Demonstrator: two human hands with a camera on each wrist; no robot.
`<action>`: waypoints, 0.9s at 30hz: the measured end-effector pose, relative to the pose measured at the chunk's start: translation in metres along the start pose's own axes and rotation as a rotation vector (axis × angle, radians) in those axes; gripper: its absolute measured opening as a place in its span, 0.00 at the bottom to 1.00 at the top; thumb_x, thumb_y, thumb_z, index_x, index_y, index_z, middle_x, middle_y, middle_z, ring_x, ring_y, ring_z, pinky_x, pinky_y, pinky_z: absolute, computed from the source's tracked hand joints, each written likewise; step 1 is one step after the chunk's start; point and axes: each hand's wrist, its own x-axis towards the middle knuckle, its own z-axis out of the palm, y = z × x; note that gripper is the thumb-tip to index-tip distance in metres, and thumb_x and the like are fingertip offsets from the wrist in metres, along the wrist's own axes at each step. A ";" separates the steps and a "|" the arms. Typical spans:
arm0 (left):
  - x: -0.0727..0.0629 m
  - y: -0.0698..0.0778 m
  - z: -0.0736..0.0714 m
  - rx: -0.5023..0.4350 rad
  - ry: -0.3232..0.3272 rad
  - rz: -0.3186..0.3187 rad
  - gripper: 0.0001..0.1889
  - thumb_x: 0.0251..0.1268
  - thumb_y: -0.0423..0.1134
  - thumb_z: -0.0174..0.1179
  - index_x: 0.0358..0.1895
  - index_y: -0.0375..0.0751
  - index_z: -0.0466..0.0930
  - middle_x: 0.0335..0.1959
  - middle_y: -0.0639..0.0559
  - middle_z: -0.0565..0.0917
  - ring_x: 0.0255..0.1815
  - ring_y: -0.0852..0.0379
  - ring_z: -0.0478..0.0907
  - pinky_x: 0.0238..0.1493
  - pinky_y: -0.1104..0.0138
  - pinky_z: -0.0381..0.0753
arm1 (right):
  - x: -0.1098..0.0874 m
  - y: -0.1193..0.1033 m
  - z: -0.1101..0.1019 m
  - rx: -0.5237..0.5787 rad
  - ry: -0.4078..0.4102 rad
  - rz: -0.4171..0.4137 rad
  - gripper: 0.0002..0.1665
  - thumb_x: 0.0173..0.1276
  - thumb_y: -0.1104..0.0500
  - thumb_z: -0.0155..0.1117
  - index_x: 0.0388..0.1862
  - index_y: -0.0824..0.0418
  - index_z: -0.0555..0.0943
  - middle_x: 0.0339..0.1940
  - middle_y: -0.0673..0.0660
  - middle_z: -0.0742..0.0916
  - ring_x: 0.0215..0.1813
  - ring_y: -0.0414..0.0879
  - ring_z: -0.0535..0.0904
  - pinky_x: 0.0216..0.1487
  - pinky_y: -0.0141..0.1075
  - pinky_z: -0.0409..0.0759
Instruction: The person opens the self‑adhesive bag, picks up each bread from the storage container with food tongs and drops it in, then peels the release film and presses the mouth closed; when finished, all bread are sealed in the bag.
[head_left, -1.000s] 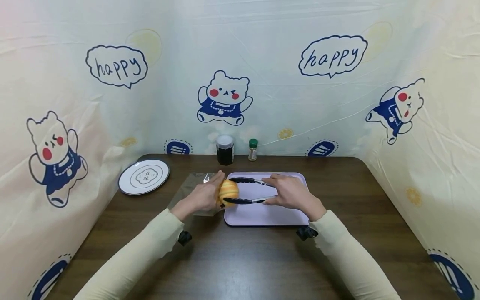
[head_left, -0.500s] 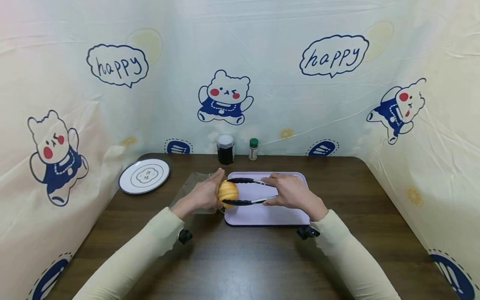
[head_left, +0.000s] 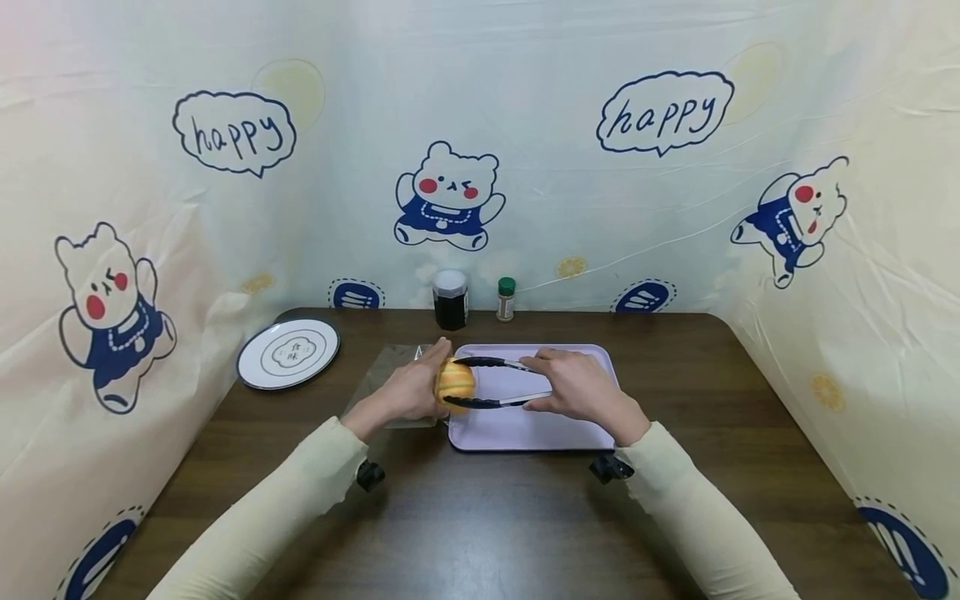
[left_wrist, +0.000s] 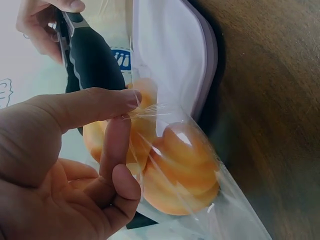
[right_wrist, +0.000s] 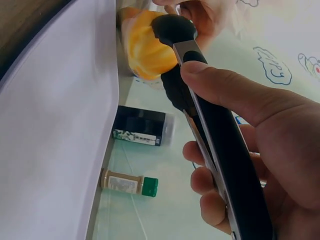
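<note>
My left hand [head_left: 408, 392] pinches the edge of a clear plastic bag [left_wrist: 235, 200] between thumb and index finger, seen close up in the left wrist view. One golden, ridged bread roll [left_wrist: 182, 172] shows through the bag's film. My right hand [head_left: 577, 385] grips black-and-silver tongs [right_wrist: 215, 130], thumb along the upper arm and fingers curled under the lower one. Between the tongs' black tips sits another bread roll [head_left: 457, 382], next to my left hand at the tray's left edge. My left fingers partly hide this roll, and how far it lies inside the bag I cannot tell.
A lilac tray [head_left: 532, 429] lies below the tongs on the dark wooden table [head_left: 480, 525]. To the left is a white plate [head_left: 258, 367] with a dark rim. A dark jar [head_left: 451, 304] and a green-capped shaker bottle [head_left: 506, 302] stand at the back edge.
Both hands stay in nearly the same place. The right hand, with the tongs, has shifted very slightly left.
</note>
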 end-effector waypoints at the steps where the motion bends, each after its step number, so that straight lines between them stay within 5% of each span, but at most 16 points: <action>1: 0.000 0.000 0.000 -0.007 0.003 0.001 0.62 0.47 0.42 0.78 0.81 0.38 0.43 0.83 0.45 0.45 0.81 0.41 0.54 0.75 0.44 0.63 | 0.000 0.000 0.000 -0.005 0.006 -0.005 0.41 0.56 0.35 0.74 0.65 0.50 0.80 0.56 0.54 0.87 0.49 0.48 0.86 0.49 0.44 0.86; 12: -0.002 0.002 0.002 -0.007 0.033 0.018 0.60 0.48 0.41 0.77 0.81 0.38 0.43 0.83 0.44 0.46 0.80 0.41 0.56 0.71 0.46 0.69 | 0.004 0.000 0.000 0.019 -0.036 0.078 0.41 0.56 0.34 0.73 0.66 0.50 0.79 0.59 0.56 0.86 0.51 0.51 0.85 0.51 0.46 0.86; 20: 0.000 0.001 0.001 -0.015 0.049 -0.018 0.61 0.48 0.41 0.78 0.81 0.43 0.43 0.84 0.49 0.45 0.80 0.43 0.56 0.72 0.47 0.68 | 0.003 -0.005 0.003 -0.031 0.022 0.002 0.40 0.55 0.34 0.75 0.64 0.49 0.81 0.52 0.51 0.88 0.42 0.44 0.85 0.40 0.40 0.85; 27: -0.001 0.001 0.004 -0.030 0.049 0.009 0.60 0.47 0.40 0.77 0.81 0.42 0.44 0.83 0.48 0.48 0.80 0.43 0.56 0.74 0.47 0.66 | 0.006 -0.008 0.005 -0.010 0.049 0.036 0.41 0.53 0.34 0.76 0.64 0.50 0.81 0.53 0.52 0.88 0.42 0.45 0.85 0.39 0.40 0.85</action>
